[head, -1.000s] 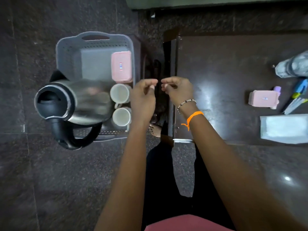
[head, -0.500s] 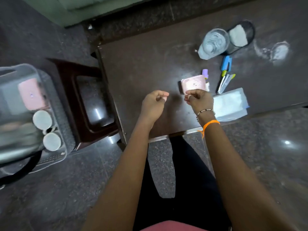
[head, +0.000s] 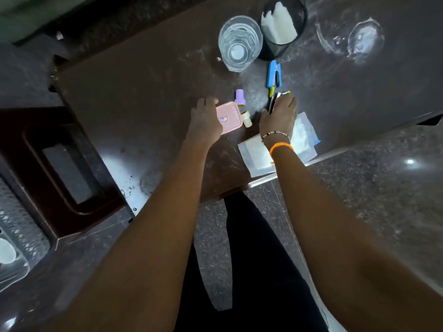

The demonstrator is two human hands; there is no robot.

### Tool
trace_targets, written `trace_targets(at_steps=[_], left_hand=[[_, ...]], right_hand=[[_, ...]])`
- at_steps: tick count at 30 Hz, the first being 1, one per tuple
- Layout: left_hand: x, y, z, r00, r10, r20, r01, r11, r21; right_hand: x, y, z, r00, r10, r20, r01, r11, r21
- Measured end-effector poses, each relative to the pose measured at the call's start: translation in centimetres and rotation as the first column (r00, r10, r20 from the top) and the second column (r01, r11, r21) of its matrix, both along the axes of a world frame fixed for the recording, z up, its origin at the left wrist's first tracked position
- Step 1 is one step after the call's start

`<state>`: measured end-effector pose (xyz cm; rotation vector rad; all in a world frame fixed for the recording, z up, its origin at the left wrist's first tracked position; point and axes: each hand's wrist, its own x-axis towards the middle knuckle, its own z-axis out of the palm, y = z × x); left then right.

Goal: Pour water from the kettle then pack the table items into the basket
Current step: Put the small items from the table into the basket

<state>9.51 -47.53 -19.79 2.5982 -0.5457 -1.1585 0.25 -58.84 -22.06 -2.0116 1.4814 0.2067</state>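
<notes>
Step in hand: packing phase. Glass (head: 240, 45) on the table (head: 134, 97) holds water, so the pour looks done; kettle not in view. Basket (head: 16, 238) shows only as a grey corner at the far L edge, beside the stool (head: 62, 164), well apart from the remaining items.

L hand (head: 206, 123): spread, palm down, over the L end of the pink box (head: 230, 117). Fingers not yet wrapped round it; contact cannot be confirmed.

R hand (head: 279, 116): fingers curled down onto the pens (head: 273, 101), which lie just beside the blue stapler (head: 273, 74). Whether the grip is closed cannot be told; the pen tips project past the fingertips.

Other items on the table: lilac cap piece (head: 240, 98) and small white bottle (head: 247, 118), both touching or just beside the box; white packet (head: 259, 154) under the R wrist; mesh cup (head: 285, 25) w/ tissue, next to the glass.

Next move, est.: close both grips, lift clear, carry L to the basket. Req.: full pinch across the box width; gather the pens as one bundle so none rolls off. Small bottle may tip if the box drags on lift.
</notes>
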Motion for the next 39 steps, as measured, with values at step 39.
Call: trace_targets(at_steps=[39], left_hand=[[5.5, 41.4, 14.2, 0.177, 0.971, 0.159, -0.870, 0.230, -0.436]], right_hand=[[14.1, 37.7, 13.9, 0.836, 0.282, 0.470, -0.545, 0.522, 0.656]])
